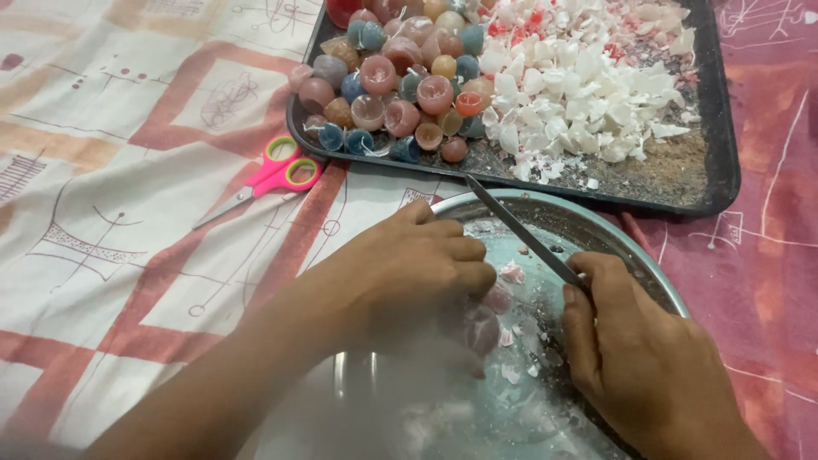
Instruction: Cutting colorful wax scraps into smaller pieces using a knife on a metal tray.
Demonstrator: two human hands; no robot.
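Pinkish translucent wax piece (pixel 484 328), under the curled left hand (pixel 417 273), over the round steel plate (pixel 656 277). Fingers closed down on it, grip partly hidden. Right hand (pixel 639 358) pinching a thin metal knife (pixel 520 230), blade angled up toward the black rectangular tray (pixel 722 153). Pale wax flakes (pixel 511 273) scattered in the plate. On the tray, coloured round wax candles (pixel 400 77) left, white broken wax chips (pixel 588 85) right. Pink-handled scissors (pixel 268 179) on the patterned cloth (pixel 102 170) beside the tray.
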